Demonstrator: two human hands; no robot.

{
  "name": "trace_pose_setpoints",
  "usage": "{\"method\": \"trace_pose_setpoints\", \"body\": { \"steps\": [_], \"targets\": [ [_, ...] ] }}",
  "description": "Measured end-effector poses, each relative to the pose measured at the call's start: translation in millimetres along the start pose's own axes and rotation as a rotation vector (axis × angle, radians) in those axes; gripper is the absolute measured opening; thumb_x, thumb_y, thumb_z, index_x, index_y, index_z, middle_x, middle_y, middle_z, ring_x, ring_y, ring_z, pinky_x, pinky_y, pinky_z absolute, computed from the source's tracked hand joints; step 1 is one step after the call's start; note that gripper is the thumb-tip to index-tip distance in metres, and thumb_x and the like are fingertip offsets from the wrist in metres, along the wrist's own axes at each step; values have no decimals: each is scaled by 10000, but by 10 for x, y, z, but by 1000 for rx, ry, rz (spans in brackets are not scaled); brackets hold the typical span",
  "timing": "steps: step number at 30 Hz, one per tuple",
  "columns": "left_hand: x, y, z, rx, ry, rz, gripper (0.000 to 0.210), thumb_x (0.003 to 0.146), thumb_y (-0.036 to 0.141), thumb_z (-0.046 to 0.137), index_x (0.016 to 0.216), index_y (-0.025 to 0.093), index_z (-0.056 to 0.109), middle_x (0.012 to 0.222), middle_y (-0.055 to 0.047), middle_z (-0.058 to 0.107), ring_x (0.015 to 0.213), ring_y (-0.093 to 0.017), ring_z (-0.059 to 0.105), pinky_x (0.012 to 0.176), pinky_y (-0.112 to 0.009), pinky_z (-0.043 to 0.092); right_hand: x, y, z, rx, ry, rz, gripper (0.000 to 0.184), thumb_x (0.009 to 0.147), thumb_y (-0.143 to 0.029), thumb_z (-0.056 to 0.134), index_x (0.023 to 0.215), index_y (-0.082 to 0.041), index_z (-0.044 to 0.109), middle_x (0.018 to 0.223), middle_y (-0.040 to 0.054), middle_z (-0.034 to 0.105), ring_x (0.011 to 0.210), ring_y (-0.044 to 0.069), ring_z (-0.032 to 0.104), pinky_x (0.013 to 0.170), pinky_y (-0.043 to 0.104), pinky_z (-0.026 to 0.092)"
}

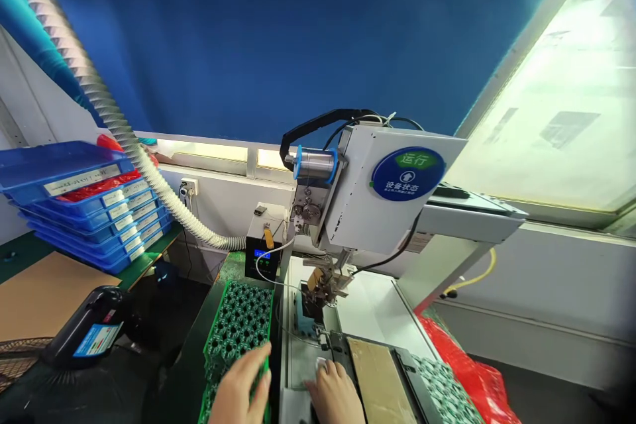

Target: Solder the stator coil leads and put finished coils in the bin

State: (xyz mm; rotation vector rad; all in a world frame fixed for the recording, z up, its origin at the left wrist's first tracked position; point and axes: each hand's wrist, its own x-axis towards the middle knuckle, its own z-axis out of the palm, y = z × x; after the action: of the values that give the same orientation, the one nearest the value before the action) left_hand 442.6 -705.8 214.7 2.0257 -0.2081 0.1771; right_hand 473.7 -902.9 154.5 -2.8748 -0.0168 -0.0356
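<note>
My left hand (242, 389) is over the near end of a green-edged tray (273, 331), thumb and fingers apart, with nothing visible between them. Rows of green circuit boards with round holes (242, 315) fill that tray. My right hand (336, 393) is at the near left edge of the machine's dark fixture (342, 344), its fingers curled down. A small whitish bit (320, 363) shows by its fingertips; what they grip is mostly hidden. Past the right hand, the soldering head (325, 285) hangs above the machine bed, a wire spool (316, 164) mounted above it.
A tan board (380, 381) lies right of my right hand. Beyond are more circuit boards (442, 387) and red plastic (472, 371). A controller box (263, 255) stands behind the tray. Blue trays (99, 212), a white hose (129, 142) and a black fan-like device (94, 331) are left.
</note>
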Motion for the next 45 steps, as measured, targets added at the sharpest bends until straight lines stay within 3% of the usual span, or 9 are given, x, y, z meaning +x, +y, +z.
{"method": "trace_pose_setpoints", "body": {
  "steps": [5, 10, 12, 15, 18, 22, 25, 32, 45],
  "targets": [
    [1234, 497, -362, -456, 136, -83, 523, 801, 409, 541, 1282, 253, 407, 1294, -80, 470, 1200, -264, 409, 990, -420, 347, 166, -287, -407, 113, -83, -128, 236, 839, -199, 432, 746, -157, 644, 811, 107, 649, 789, 245, 615, 692, 320, 456],
    [2023, 737, -440, -654, 128, 31, 619, 822, 385, 531, 1356, 291, 231, 1254, -67, 503, 1166, -226, 454, 946, -380, 396, 486, -636, -933, 719, 43, -250, 262, 861, -344, 420, 1002, -186, 573, 868, 67, 617, 672, 164, 600, 610, 262, 479],
    [2049, 803, -431, -699, 157, 112, 515, 854, 359, 475, 1326, 231, 312, 1073, -64, 591, 1083, -199, 514, 943, -357, 393, 685, -734, -1032, 884, 140, -178, 388, 849, -388, 436, 1187, -200, 462, 1101, 103, 559, 903, 200, 591, 740, 302, 494],
    [1857, 866, -398, -684, 195, 225, 299, 859, 330, 467, 1098, 186, 575, 775, -24, 582, 895, -178, 564, 882, -329, 412, 992, -835, -1065, 1096, 190, -84, 568, 848, -467, 411, 1340, -223, 265, 1410, 92, 299, 1274, 225, 315, 1024, 404, 315],
    [1630, 855, -362, -446, 120, 430, 152, 803, 224, 539, 852, 197, 681, 731, -37, 589, 900, -210, 540, 824, -333, 424, 1248, -923, -1058, 1336, 198, -53, 652, 846, -527, 364, 1376, -202, 166, 1472, 70, 165, 1334, 193, 191, 1094, 410, 172],
    [1632, 731, -376, 107, 79, 713, 269, 783, 80, 469, 892, 242, 654, 946, -44, 624, 1075, -227, 483, 901, -361, 410, 1507, -1012, -1065, 1461, 372, -74, 524, 851, -495, 373, 1273, -187, 346, 1337, 109, 426, 1227, 185, 401, 1035, 373, 309],
    [1927, 622, -451, 135, 257, 615, 304, 860, 127, 368, 1056, 242, 569, 1098, -64, 579, 1067, -202, 515, 875, -337, 450, 1634, -1029, -1071, 1415, 461, -34, 357, 861, -470, 357, 978, -182, 532, 1010, 99, 628, 964, 197, 586, 886, 359, 448],
    [2786, 693, -415, 353, 88, 652, 902, 707, 262, 643, 1387, 253, 51, 1411, -134, 283, 1224, -313, 373, 870, -423, 464, 1714, -947, -1090, 1307, 518, -68, 290, 836, -429, 425, 816, -178, 568, 771, 63, 665, 738, 188, 625, 719, 312, 498],
    [3079, 811, -267, 656, 147, 1050, 1062, 582, 161, 662, 1363, 80, -52, 1377, -224, 291, 1275, -341, 265, 1028, -485, 290, 1687, -907, -1181, 1077, 569, -44, 271, 846, -366, 419, 789, -184, 612, 791, 62, 712, 752, 187, 657, 694, 275, 494]
  ]
}}
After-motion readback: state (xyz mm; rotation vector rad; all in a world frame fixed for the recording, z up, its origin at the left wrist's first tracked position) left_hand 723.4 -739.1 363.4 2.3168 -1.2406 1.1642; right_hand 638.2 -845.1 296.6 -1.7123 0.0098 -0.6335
